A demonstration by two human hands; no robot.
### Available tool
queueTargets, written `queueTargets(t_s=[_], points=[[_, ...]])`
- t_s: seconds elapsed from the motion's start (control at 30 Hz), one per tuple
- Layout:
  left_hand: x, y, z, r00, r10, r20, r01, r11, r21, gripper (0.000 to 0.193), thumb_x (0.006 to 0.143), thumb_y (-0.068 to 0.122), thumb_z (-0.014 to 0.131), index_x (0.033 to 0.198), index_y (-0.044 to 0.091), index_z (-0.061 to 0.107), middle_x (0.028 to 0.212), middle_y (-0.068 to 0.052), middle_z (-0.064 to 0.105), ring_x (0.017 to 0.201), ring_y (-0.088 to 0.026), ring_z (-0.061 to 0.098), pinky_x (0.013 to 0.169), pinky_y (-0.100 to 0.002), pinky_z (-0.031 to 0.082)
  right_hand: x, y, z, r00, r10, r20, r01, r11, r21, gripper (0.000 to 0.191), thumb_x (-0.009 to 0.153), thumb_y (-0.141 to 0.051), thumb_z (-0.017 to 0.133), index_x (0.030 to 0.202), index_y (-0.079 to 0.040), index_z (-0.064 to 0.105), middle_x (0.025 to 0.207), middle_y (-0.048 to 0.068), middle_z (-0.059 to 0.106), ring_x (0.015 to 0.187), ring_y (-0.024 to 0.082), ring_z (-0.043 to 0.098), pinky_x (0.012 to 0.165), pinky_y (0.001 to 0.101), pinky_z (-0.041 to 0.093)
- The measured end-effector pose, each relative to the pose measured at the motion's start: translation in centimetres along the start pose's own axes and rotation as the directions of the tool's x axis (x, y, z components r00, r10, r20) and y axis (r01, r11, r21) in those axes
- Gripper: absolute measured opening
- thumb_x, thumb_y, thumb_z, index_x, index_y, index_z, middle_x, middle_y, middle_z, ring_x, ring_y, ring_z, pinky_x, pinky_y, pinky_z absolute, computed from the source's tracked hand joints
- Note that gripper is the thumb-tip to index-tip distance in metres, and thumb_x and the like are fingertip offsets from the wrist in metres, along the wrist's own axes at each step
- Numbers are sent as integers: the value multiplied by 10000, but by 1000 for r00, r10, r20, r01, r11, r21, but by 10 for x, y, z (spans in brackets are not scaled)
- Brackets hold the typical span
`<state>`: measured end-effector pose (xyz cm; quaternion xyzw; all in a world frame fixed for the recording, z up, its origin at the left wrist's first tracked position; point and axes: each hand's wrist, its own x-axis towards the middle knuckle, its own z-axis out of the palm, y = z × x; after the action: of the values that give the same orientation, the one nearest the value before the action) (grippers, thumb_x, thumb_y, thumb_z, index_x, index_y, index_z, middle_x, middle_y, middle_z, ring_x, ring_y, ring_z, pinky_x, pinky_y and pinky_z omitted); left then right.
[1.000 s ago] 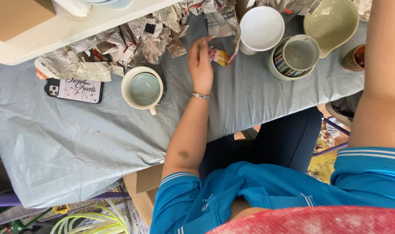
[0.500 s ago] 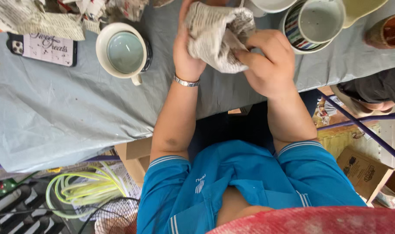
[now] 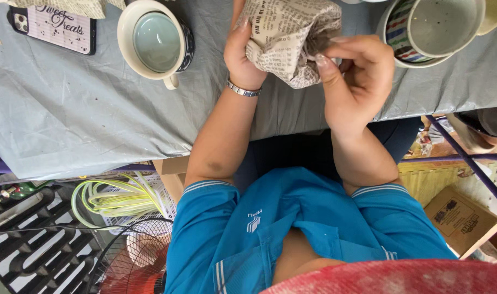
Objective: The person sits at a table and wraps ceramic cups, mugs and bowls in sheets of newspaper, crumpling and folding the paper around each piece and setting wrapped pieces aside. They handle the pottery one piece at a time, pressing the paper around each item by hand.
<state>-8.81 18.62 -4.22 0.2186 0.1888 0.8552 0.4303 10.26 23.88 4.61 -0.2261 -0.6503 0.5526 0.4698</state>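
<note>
Blue striped-cuff shirt (image 3: pixel 292 218) — silver bracelet (image 3: pixel 244 90).

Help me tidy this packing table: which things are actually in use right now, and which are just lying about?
In use:
- crumpled newspaper-wrapped bundle
- left hand and right hand, both gripping it

Lying about:
- cream mug with pale green inside
- striped mug
- phone in a pink-striped case
- grey tablecloth
- brown cardboard box

Contents of the newspaper bundle (image 3: pixel 292 38) hidden (top cut off by the frame edge)
</note>
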Motion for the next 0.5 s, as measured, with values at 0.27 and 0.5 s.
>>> queueTargets(t_s=[0.27, 0.5], points=[[1, -8, -4, 998, -49, -50, 39, 983, -179, 505, 1089, 309, 478, 1531, 67, 443, 1444, -131, 610, 1342, -285, 584, 1166, -438, 451, 1, 19, -1, 945, -166, -282, 236, 943, 234, 397, 1013, 72, 728, 1224, -107, 444, 869, 133, 624, 734, 186, 506, 694, 278, 430], [7, -1, -8, 1000, -28, -12, 24, 973, -232, 515, 1144, 447, 413, 1387, 34, 601, 1368, -116, 672, 1261, -258, 637, 1104, -423, 480, 5, -3, -6, 989, -134, -67, 149, 913, 380, 394, 941, -125, 751, 1174, -134, 432, 840, 97, 644, 714, 172, 567, 621, 272, 478]])
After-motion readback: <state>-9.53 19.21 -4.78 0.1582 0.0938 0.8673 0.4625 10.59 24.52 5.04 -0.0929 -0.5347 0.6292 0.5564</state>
